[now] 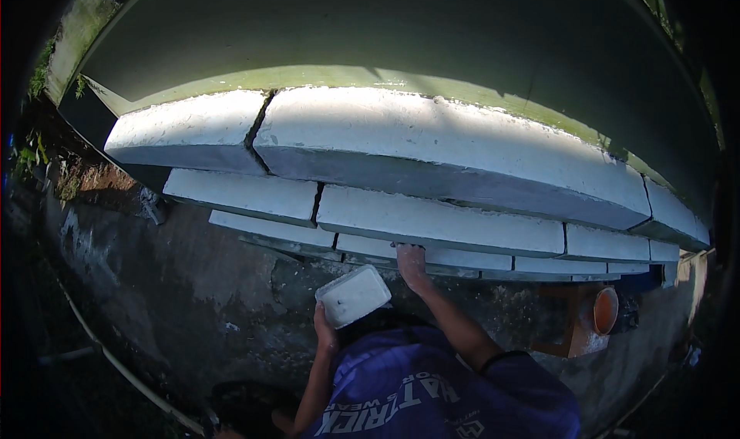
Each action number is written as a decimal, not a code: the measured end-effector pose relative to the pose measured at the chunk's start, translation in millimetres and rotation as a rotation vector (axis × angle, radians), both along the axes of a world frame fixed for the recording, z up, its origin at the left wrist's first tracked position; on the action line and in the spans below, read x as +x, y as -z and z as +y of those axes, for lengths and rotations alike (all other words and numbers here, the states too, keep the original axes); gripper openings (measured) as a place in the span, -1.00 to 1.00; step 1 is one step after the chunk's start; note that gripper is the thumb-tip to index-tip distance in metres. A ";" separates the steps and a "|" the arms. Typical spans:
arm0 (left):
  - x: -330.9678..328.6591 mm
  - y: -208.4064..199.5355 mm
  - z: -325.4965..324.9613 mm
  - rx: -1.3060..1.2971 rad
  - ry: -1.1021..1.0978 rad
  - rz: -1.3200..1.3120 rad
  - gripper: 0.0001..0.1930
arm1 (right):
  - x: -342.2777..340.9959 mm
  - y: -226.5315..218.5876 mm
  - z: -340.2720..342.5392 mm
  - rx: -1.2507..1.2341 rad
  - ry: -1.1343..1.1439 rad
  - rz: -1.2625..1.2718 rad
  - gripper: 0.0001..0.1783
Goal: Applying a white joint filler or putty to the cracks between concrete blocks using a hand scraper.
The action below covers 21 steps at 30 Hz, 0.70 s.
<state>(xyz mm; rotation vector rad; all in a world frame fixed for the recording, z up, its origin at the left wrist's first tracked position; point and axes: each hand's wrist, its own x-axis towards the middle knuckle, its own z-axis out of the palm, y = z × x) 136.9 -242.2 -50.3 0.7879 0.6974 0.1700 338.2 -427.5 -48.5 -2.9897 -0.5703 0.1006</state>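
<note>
A white rectangular container (354, 296) with pale, whitish contents rests in my left hand (327, 329), whose fingers are wrapped round its near left side. My right hand (411, 261) reaches forward to the face of a stacked row of pale blocks. Its fingers are bent against a lower block (370, 246); what they hold, if anything, is too small and shaded to make out. Above that, a longer block (439, 218) and a large top block (439, 134) stand out in courses, with dark vertical gaps between neighbours.
Beyond the top course rises a green-grey surface (385, 30), partly in shadow. An orange bucket (605, 311) lies at the right beside an orange-brown box-like stand (569, 333). A thin pale pole (116, 358) crosses the stained ground at the left.
</note>
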 end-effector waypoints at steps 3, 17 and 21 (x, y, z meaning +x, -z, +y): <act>-2.7 3.6 1.8 0.047 0.004 0.016 -0.50 | -0.9 26.0 1.9 -0.033 -0.096 -0.295 -0.83; -6.1 -0.8 0.1 0.087 0.005 0.025 -0.49 | -74.7 -33.0 -36.2 0.040 -0.063 0.169 -0.48; -1.8 9.2 -0.6 0.226 -0.007 0.070 -0.48 | -57.8 -80.8 -45.8 0.467 -0.080 -0.024 -0.52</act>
